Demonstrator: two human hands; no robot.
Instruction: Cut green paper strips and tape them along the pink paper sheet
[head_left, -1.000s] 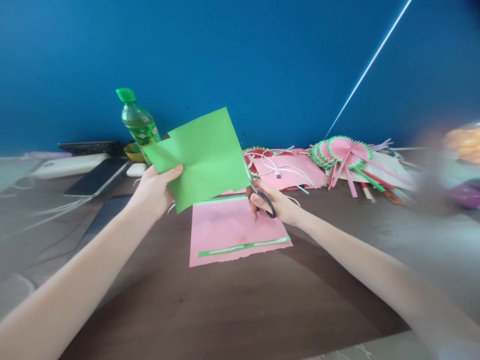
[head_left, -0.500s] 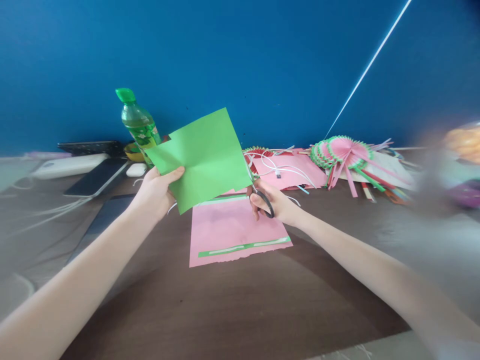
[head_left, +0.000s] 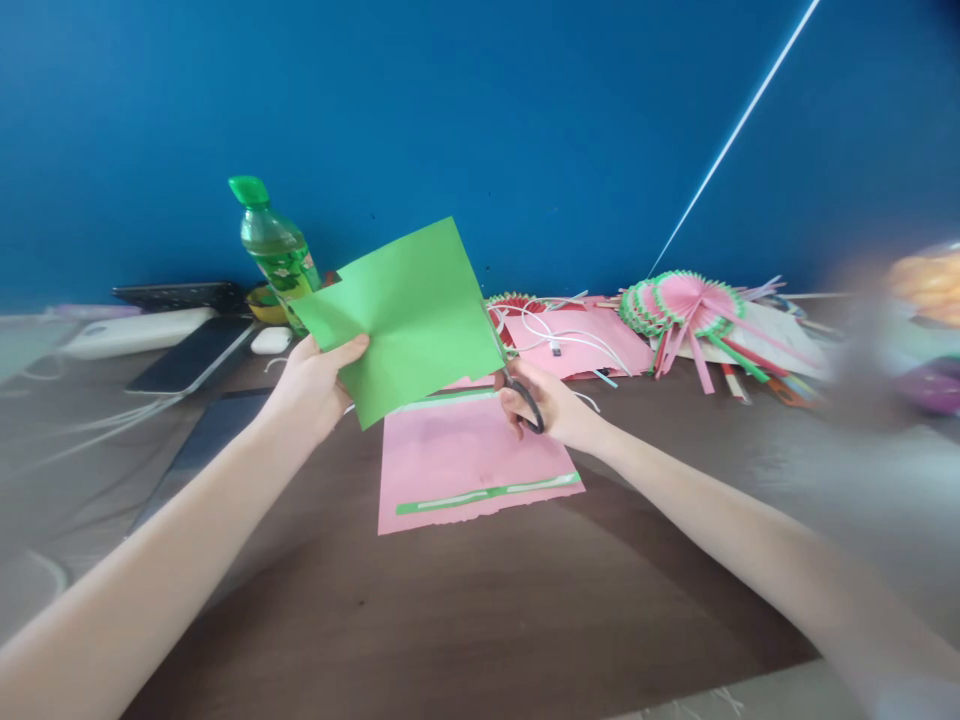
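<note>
My left hand [head_left: 319, 385] pinches a sheet of green paper [head_left: 412, 320] at its lower left, thumb on the front face. The sheet is held up, tilted, above the table, with a notch at its upper left edge. Black-handled scissors [head_left: 533, 408] are gripped in my right hand [head_left: 544, 405], their blades at the sheet's right edge and partly hidden by it. Below both hands lies a pink sheet [head_left: 465, 455] with a torn front edge and a green-and-white strip [head_left: 487, 494] along it.
At the back left stand a green-capped bottle [head_left: 277, 245], a phone [head_left: 187, 357] and a white earbud case [head_left: 271, 341]. White cables [head_left: 592, 340] lie over more pink paper behind my hands. A pink-and-green folded paper fan [head_left: 686, 305] and strips sit back right, against the blue wall [head_left: 480, 120].
The scissors handles look slightly closer together, and the fingers of my right hand have shifted a little. The green paper and my left hand stay nearly where they were.
</note>
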